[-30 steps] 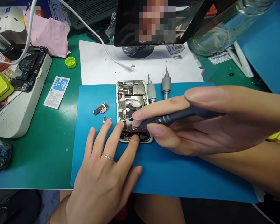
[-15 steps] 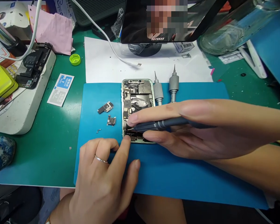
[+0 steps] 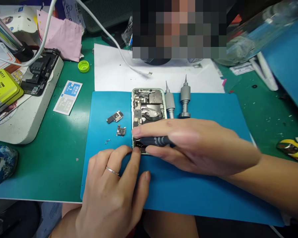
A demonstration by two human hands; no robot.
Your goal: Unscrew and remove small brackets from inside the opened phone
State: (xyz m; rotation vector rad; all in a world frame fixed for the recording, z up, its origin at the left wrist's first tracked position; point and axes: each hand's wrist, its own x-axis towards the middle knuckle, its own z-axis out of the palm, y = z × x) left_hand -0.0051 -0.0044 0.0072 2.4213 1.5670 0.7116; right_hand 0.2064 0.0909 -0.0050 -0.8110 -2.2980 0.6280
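An opened smartphone [image 3: 151,112] lies on the blue mat, its circuit boards and inner parts exposed. My right hand [image 3: 196,145] is closed on dark tweezers [image 3: 155,141], index finger above and thumb below, their tip inside the phone's lower left part. That hand covers much of the phone's lower half. My left hand [image 3: 116,185] wears a ring; its index fingertip touches the phone's lower left corner, other fingers are bent and the thumb stands apart. Left of the phone lie a dark metal-backed part [image 3: 115,117], a small board-like part [image 3: 121,131] and tiny metal bits [image 3: 107,141].
Two grey screwdrivers [image 3: 170,100] [image 3: 185,97] are just beyond my right hand. A white cable [image 3: 129,62] crosses the white paper [image 3: 109,79]. Left are a label card [image 3: 68,97], a green cap [image 3: 83,66] and a white box [image 3: 27,129] with another phone part [image 3: 41,71] on it.
My right hand has drawn in and turned, its back now rounder, with the tweezers still at the phone's lower left. My left hand stays at the corner. The whole view has shifted slightly.
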